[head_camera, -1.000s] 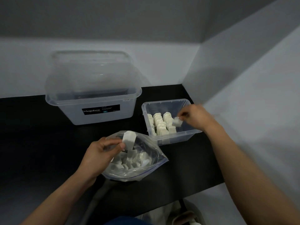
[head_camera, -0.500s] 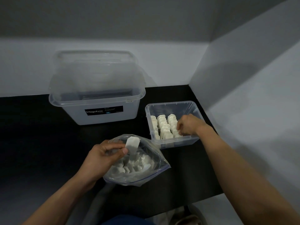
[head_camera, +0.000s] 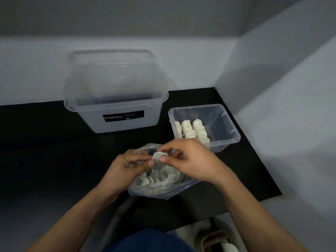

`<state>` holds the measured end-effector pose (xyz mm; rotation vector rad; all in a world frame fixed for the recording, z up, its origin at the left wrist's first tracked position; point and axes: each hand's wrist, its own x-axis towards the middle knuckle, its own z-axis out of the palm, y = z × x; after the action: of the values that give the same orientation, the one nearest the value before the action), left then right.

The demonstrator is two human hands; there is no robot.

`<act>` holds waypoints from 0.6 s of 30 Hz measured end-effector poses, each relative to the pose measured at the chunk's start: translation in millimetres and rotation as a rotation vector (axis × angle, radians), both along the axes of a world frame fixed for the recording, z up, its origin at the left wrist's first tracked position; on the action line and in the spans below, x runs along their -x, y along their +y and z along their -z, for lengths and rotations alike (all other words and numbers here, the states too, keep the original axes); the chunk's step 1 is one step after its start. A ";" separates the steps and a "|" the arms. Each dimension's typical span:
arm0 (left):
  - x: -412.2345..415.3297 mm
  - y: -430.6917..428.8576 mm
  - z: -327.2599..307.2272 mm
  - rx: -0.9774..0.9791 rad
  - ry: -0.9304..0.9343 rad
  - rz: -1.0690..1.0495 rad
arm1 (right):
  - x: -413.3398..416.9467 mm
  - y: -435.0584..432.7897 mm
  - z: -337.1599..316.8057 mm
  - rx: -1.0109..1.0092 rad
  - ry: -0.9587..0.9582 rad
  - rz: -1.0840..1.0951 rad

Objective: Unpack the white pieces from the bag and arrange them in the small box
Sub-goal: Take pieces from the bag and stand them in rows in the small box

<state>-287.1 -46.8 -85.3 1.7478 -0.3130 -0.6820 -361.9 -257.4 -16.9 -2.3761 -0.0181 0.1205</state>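
A clear plastic bag (head_camera: 163, 190) of several white pieces lies on the black table, near its front edge. Above its mouth, my left hand (head_camera: 125, 168) and my right hand (head_camera: 192, 160) both pinch one white piece (head_camera: 156, 157) between their fingertips. Behind and to the right stands the small clear box (head_camera: 231, 128), with three rows of white pieces (head_camera: 190, 129) standing in its left half. Its right half is bare.
A large clear Megabox tub (head_camera: 116, 110) with its lid leaning behind it stands at the back left. Grey walls close the back and right sides. The table's front edge (head_camera: 236, 210) runs just below the bag.
My right hand has left the small box, where it set a piece into the rows, and come back to the bag. It now grips the piece my left hand was holding up.
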 end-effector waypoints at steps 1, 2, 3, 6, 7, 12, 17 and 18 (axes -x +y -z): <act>0.2 1.1 -0.4 -0.012 -0.023 0.015 | 1.4 5.6 2.9 0.002 -0.011 -0.009; 0.2 2.3 -0.3 -0.028 -0.049 0.030 | 2.9 8.7 4.3 0.016 -0.021 -0.012; 0.1 3.2 0.5 -0.044 -0.074 0.037 | 4.1 8.5 4.9 0.034 -0.032 -0.006; -1.1 3.6 3.9 -0.063 -0.107 -0.026 | 6.7 -11.6 -5.1 0.028 -0.066 0.086; -2.0 3.3 4.3 -0.056 -0.100 -0.065 | 6.7 -24.3 -10.1 -0.002 -0.087 0.152; -6.6 -0.9 1.5 -0.020 -0.053 -0.203 | -9.4 -100.3 -24.4 0.178 -0.246 0.404; -2.6 -7.4 -1.5 -0.034 -0.069 -0.237 | -40.0 -158.0 5.1 0.466 0.001 0.334; -2.2 -7.7 -1.9 -0.044 -0.075 -0.235 | -44.8 -164.1 12.6 0.501 0.079 0.277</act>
<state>-284.9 -54.5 -83.4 1.8196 -0.1405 -0.4574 -317.1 -421.5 -29.5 -2.8394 0.4224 0.0926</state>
